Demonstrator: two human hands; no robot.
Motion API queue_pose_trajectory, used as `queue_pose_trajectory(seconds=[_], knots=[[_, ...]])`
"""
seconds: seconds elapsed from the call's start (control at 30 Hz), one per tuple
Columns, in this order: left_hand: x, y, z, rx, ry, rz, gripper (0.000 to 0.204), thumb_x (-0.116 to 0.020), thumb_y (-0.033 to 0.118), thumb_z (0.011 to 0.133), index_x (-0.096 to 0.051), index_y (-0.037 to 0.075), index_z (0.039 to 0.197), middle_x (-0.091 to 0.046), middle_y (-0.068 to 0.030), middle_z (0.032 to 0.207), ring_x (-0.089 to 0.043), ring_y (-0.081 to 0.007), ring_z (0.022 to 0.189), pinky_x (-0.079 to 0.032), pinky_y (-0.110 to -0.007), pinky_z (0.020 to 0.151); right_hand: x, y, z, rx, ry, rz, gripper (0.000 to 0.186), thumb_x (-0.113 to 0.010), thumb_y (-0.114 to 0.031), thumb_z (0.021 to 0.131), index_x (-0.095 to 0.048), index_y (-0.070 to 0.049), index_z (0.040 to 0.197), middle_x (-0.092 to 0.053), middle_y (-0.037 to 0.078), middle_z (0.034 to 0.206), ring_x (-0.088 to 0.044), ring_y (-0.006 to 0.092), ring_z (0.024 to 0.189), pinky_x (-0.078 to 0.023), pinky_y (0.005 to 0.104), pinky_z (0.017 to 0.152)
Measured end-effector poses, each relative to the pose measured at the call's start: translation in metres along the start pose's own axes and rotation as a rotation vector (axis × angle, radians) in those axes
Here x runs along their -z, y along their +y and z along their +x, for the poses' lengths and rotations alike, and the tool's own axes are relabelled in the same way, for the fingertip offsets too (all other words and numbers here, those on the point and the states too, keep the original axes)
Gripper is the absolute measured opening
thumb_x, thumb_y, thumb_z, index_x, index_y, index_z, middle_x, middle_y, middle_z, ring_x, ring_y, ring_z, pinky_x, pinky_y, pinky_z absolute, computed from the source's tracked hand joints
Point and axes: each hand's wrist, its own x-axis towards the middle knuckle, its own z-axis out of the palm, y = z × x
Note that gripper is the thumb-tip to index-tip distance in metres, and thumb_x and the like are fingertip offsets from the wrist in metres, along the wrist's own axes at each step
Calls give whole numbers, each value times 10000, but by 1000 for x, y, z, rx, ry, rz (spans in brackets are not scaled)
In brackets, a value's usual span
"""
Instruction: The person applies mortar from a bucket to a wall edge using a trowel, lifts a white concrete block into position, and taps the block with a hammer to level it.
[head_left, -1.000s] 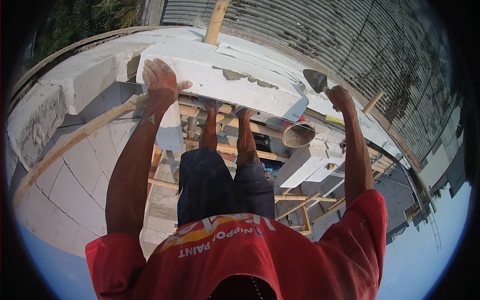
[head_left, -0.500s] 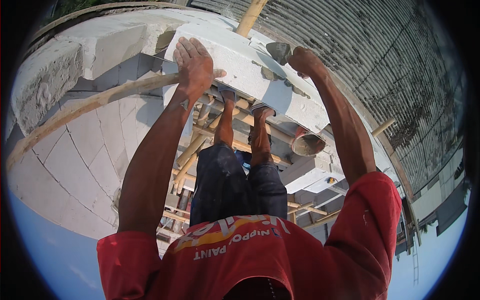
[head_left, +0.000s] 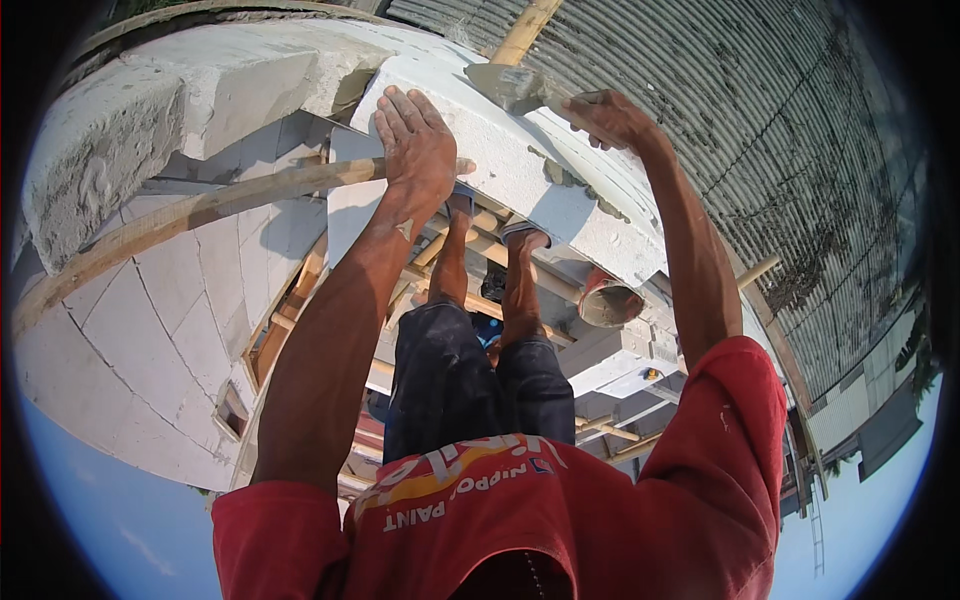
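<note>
"Some rough, pale blocks sit in a bumpy row, far over on my left."

"What comes after them?"

"A long, thin strip of wood. It looks bent, and its right end is just beside my left hand."

"How are the fingers on that hand?"

"Stretched out straight. The hand is flat on the left part of a long white block, and my thumb sticks out to the right."

"So where is the block?"

"Right in front of me, lying across. My feet show below its near edge."

"And that metal thing?"

"That is my trowel. Its grey blade is by the far side of the block, near a bamboo pole. I cannot tell if the blade touches the block."

"What are those grey patches?"

"They look like mortar, stuck on the block."

"Who has the trowel's handle?"

"My right hand. Its fingers are curled around it."

"Anything more to the right?"

"A red bucket sits lower down, by the block's right end. Past my arm, a big ridged grey roof slopes away."
</note>
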Motion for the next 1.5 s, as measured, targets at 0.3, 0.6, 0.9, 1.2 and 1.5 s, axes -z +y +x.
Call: queue_pose_trajectory(seconds=[0.3,0.6,0.9,1.2,1.5], knots=[[-7,0,5,-30,57,-78,1289,-797,566,752,-90,-243,1463,-58,-507,1506,-45,-614,1448,-67,-657,1177,-53,93,-262,-204,423,473,515,-561,-438,1014,-603,-50,1351,-600,40,773,-503,86,552,-414,273,488],[-3,5,6,-22,-10,-21,1265,-764,571,794,-52,-214,1483,-29,-511,1506,-56,-615,1449,-88,-640,1181,-226,105,-277,-217,793,584,371,-539,-255,1038,-592,18,1284,-633,125,853,-571,191,715,-467,346,657],[0,-3,1,-28,34,-65,1266,-783,552,783,-64,-232,1471,-32,-524,1494,-55,-625,1443,-88,-653,1174,-267,33,-210,18,874,378,347,-533,-193,1026,-591,46,1271,-646,278,1135,-641,431,1021,-495,451,880],[-28,-11,-53,-146,533,-559,740,-639,144,901,-277,-160,1469,-221,-393,1540,-205,-504,1468,-158,-531,1223,-230,-53,-159,79,715,504,362,-522,-268,1040,-617,42,1203,-612,126,812,-542,184,684,-450,322,626],[-161,-84,-246,105,334,-1033,562,-584,144,936,-426,-62,1434,-423,-294,1475,-378,-440,1400,-293,-495,1182,-215,-117,-120,374,721,246,515,-582,-382,1021,-566,20,1342,-606,95,903,-550,125,632,-436,286,529]])
